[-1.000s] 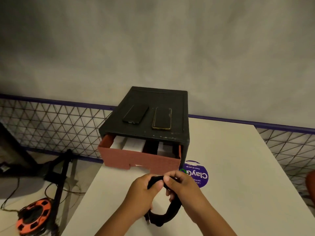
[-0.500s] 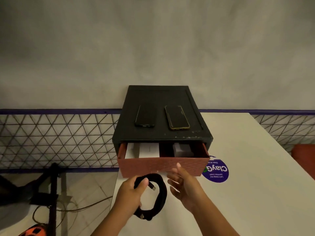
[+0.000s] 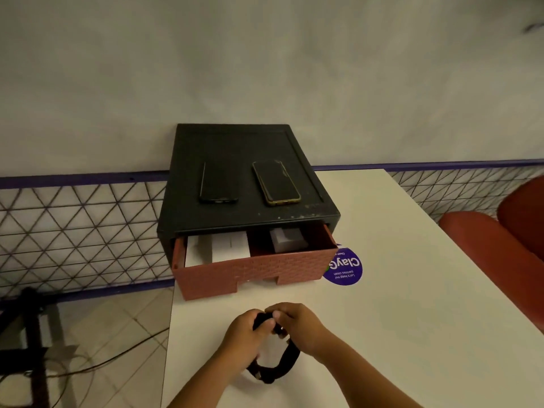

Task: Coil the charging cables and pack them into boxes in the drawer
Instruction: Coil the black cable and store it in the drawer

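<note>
A black charging cable (image 3: 279, 365) is wound into a loop above the white table, close to me. My left hand (image 3: 245, 334) grips the top of the loop, thumb over it. My right hand (image 3: 297, 322) pinches the same top part from the right, fingertips meeting the left thumb. A plug end pokes out at the loop's bottom left. Beyond the hands, the reddish drawer (image 3: 250, 269) stands pulled out of a black cabinet (image 3: 235, 142). Inside it lie a white box (image 3: 217, 250) on the left and a grey box (image 3: 287, 238) on the right.
Two dark phones (image 3: 219, 182) (image 3: 276, 182) lie on the cabinet's top. A purple round sticker (image 3: 346, 267) is on the white table (image 3: 397, 304). A red chair (image 3: 500, 245) stands at the right. The table's left edge drops to a tiled floor with cables (image 3: 103, 360).
My right hand, open beside the loop half a second ago, has come back onto the top of the coil. Both hands and the cable sit lower, farther from the drawer.
</note>
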The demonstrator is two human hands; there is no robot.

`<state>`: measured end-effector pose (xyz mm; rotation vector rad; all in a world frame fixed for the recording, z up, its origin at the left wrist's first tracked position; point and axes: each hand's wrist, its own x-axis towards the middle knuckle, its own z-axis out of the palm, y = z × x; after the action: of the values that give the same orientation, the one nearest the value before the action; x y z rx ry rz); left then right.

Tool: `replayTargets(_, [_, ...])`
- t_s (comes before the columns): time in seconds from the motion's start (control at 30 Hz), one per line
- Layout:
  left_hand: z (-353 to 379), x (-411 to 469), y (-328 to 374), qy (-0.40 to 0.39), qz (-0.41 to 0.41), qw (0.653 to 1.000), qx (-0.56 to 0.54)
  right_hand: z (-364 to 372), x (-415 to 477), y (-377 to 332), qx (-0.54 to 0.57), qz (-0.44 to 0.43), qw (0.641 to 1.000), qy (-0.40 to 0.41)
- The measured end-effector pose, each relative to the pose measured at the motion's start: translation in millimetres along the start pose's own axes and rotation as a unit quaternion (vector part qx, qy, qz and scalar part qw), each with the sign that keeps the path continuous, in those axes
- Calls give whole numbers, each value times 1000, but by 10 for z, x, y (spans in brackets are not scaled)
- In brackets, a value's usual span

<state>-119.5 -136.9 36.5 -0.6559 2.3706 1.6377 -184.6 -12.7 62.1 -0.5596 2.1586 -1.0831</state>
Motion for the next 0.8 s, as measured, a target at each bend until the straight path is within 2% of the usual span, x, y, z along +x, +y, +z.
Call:
replayTargets(0.1, [167, 138, 52, -15, 7, 1000, -16, -102, -10, 133, 30, 37, 998, 35])
replayTargets(0.2, [342, 280, 142, -18, 23, 999, -37, -259, -35, 277, 94, 97, 985, 105])
replayTargets(0.43, [771, 497, 334, -41, 127, 990, 43, -761, -61, 642, 184, 159, 947, 208])
replayTargets(0.63, [1121, 706, 495, -39, 125, 991, 34, -1095, 33, 984, 231, 187, 919, 261])
replayTargets(0.8, [1326, 864, 584, -7, 118, 991, 71, -1297, 172, 1238, 204, 195, 915, 288])
